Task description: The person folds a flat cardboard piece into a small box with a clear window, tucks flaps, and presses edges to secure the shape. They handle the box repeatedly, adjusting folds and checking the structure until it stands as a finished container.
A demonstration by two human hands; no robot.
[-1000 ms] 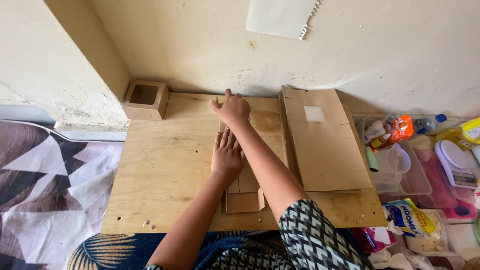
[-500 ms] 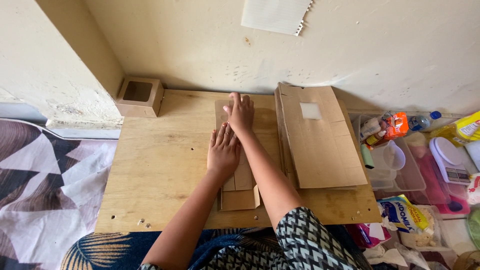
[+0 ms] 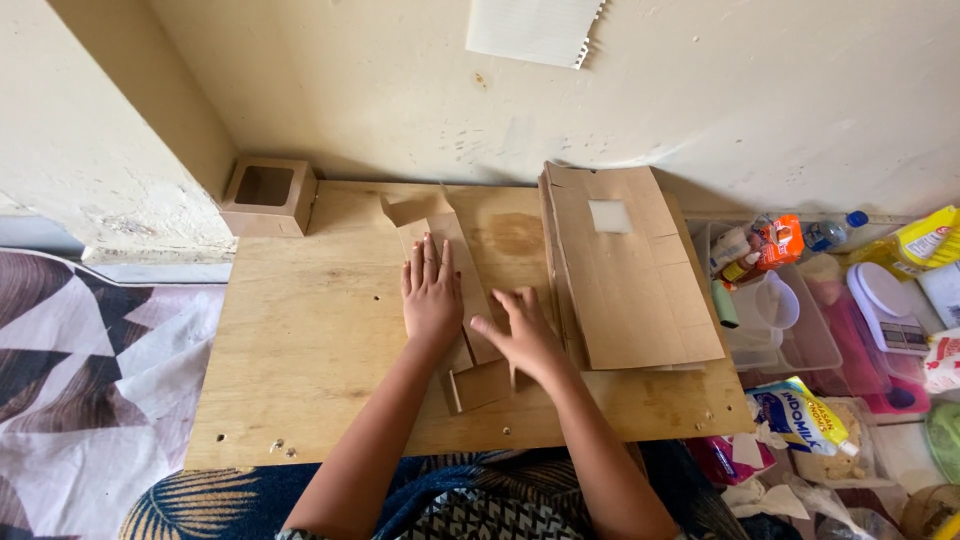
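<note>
Hands press flat on a folded brown cardboard box blank (image 3: 462, 300) that lies on a plywood board (image 3: 310, 340). The left hand (image 3: 432, 295) lies palm down with fingers straight and close together, pinning the blank's left half; it grips nothing. The right hand (image 3: 520, 330) sits just to the right of the left and a little nearer the person, fingers spread and flat on the blank's right edge, also open and holding nothing. The blank runs away from both hands toward the wall, with a small flap (image 3: 415, 208) raised at its far end and another flap (image 3: 480, 385) sticking out below the wrists. Just right of the right hand, touching or almost touching it, lies a stack of flat cardboard blanks (image 3: 630, 270). Far to the upper left of the left hand, well apart, stands an assembled small brown box (image 3: 268, 195) with a square window opening. Beyond the stack, further right of the right hand, clear plastic containers (image 3: 790, 320) hold packets and bottles.
</note>
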